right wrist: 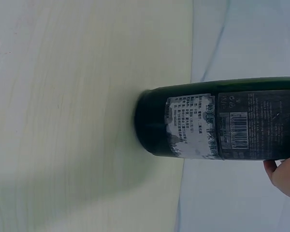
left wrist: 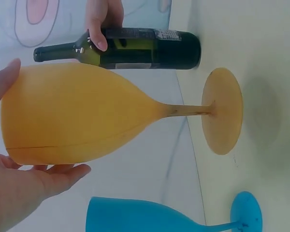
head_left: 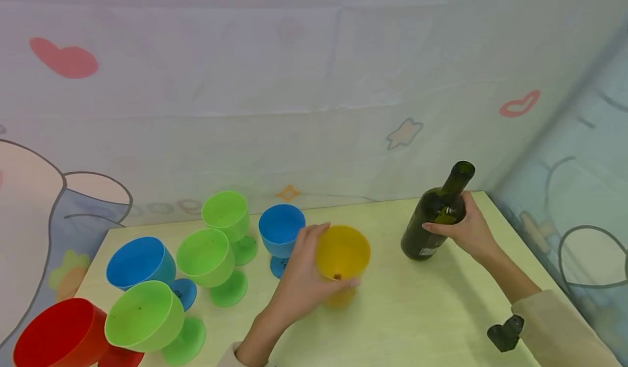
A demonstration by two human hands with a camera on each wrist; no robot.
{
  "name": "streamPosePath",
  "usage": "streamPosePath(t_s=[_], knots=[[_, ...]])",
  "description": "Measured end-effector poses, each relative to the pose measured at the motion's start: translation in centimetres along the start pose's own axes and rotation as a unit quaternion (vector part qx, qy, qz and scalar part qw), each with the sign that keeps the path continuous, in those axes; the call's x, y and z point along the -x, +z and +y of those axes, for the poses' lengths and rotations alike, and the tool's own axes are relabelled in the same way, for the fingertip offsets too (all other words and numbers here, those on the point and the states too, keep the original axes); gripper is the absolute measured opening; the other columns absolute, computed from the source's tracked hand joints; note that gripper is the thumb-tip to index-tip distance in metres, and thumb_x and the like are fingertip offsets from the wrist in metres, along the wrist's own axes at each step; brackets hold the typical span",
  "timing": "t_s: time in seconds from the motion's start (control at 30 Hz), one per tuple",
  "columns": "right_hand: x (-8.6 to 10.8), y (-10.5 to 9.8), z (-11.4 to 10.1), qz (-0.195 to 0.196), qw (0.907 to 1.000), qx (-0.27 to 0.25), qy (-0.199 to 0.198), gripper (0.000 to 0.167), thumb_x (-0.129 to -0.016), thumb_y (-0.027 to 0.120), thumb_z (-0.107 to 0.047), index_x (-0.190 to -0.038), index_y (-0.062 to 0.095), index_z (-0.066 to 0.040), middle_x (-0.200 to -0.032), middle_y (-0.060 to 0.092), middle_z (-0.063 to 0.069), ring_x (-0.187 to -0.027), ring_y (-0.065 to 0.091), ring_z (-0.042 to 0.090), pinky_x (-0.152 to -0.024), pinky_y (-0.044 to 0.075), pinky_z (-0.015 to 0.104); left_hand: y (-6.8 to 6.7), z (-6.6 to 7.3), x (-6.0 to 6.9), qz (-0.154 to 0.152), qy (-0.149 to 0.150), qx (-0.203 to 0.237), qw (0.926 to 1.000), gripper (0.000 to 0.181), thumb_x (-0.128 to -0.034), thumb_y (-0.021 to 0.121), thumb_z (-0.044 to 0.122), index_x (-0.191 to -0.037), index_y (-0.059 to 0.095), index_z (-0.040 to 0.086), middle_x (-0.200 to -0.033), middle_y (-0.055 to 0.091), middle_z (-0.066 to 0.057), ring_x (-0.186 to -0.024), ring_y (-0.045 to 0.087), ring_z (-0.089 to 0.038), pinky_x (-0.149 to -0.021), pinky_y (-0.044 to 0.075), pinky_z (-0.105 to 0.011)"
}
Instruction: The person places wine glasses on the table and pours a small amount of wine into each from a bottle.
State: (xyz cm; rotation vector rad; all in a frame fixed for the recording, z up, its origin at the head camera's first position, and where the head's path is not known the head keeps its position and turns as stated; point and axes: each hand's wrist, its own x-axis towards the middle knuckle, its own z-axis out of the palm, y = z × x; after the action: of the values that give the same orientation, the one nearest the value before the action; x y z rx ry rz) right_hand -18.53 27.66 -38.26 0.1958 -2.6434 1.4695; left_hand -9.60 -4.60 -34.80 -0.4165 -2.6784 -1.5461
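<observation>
The amber-yellow stemmed goblet of what looks like plastic [head_left: 343,247] is in the left hand [head_left: 300,280], to the right of the other goblets; its foot seems just clear of the pale wood-grained table [head_left: 412,312], since a shadow lies apart from it in the left wrist view, though I cannot be certain. I would keep the bowl level and the hold light, as a thin wall may flex; the thumb and fingers are parted, curled about opposite sides near the rim. If it is set down, the round foot should land flat. The goblet looks matt, with a dark line along the bowl, brownish streaks on its slender stem and a dark spot at the bottom inside. Well apart to the right, the right hand [head_left: 470,233] grips a dark-green glass wine bottle [head_left: 434,211], thumb across the front; I cannot tell how the hidden fingers lie. A firm, steady grip there seems wise. On the other side stand a bright-blue plastic goblet [head_left: 282,225], near the left hand, then light-green plastic goblets [head_left: 203,260] and a red plastic goblet [head_left: 64,329].
</observation>
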Motion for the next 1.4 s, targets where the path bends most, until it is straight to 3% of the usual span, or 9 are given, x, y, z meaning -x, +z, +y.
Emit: streamPosePath(t_s=[0.2, 0.53, 0.87, 1.2, 1.3, 1.4], knots=[[0.3, 0.5, -0.2, 0.013, 0.9999, 0.005, -0.005, 0.073, -0.074, 0.077, -0.017, -0.126, 0.029, 0.001, -0.118, 0.045, 0.021, -0.106, 0.046, 0.036, -0.084, 0.039, 0.049, 0.0, -0.5, 1.2, 0.015, -0.007, 0.020, 0.9997, 0.086, -0.0659, 0.080, 0.041, -0.134, 0.037, 0.010, -0.133, 0.035, -0.006, -0.119, 0.039, -0.027, -0.095, 0.036, -0.052], [0.9, 0.8, -0.7, 0.023, 0.9996, 0.010, 0.013, 0.077, -0.074, 0.076, -0.021, -0.129, 0.027, 0.004, -0.120, 0.042, 0.024, -0.110, 0.043, 0.040, -0.086, 0.037, 0.053, -0.2, -1.0, 2.2, 0.020, -0.018, 0.024, 0.9994, 0.090, -0.0630, 0.082, 0.038, -0.135, 0.036, 0.009, -0.133, 0.035, -0.007, -0.119, 0.039, -0.028, -0.095, 0.035, -0.053], [2.3, 1.7, -2.0, 0.033, 0.9982, 0.046, -0.018, 0.078, -0.070, 0.079, -0.017, -0.126, 0.029, 0.005, -0.116, 0.046, 0.026, -0.105, 0.046, 0.041, -0.083, 0.037, 0.054, -0.2, -1.3, 2.1, 0.015, -0.034, 0.012, 0.9993, 0.090, -0.0620, 0.083, 0.035, -0.133, 0.037, 0.004, -0.131, 0.037, -0.010, -0.112, 0.043, -0.029, -0.092, 0.038, -0.052], [3.4, 2.4, -3.7, 0.024, 0.9895, 0.099, -0.103, 0.074, -0.062, 0.082, -0.012, -0.118, 0.037, 0.008, -0.107, 0.050, 0.021, -0.095, 0.052, 0.037, -0.076, 0.041, 0.053, -0.1, -1.7, 2.1, 0.011, -0.035, 0.022, 0.9991, 0.090, -0.0610, 0.083, 0.037, -0.132, 0.038, 0.005, -0.127, 0.045, -0.008, -0.107, 0.047, -0.026, -0.088, 0.040, -0.047], [3.8, 2.7, -4.2, 0.021, 0.9827, 0.121, -0.139, 0.073, -0.059, 0.082, -0.011, -0.115, 0.040, 0.008, -0.103, 0.051, 0.019, -0.089, 0.053, 0.034, -0.072, 0.043, 0.049, -0.2, -1.7, 2.0, 0.012, -0.036, 0.021, 0.9991, 0.090, -0.0610, 0.084, 0.035, -0.132, 0.038, 0.004, -0.126, 0.046, -0.009, -0.107, 0.047, -0.026, -0.088, 0.040, -0.048], [4.1, 3.1, -4.6, 0.027, 0.9696, 0.167, -0.177, 0.071, -0.056, 0.083, -0.013, -0.111, 0.042, 0.008, -0.098, 0.053, 0.017, -0.083, 0.054, 0.030, -0.068, 0.044, 0.046, -0.2, -1.8, 2.0, 0.010, -0.041, 0.022, 0.9989, 0.091, -0.0610, 0.084, 0.034, -0.133, 0.037, 0.004, -0.126, 0.047, -0.010, -0.107, 0.047, -0.027, -0.088, 0.040, -0.048]])
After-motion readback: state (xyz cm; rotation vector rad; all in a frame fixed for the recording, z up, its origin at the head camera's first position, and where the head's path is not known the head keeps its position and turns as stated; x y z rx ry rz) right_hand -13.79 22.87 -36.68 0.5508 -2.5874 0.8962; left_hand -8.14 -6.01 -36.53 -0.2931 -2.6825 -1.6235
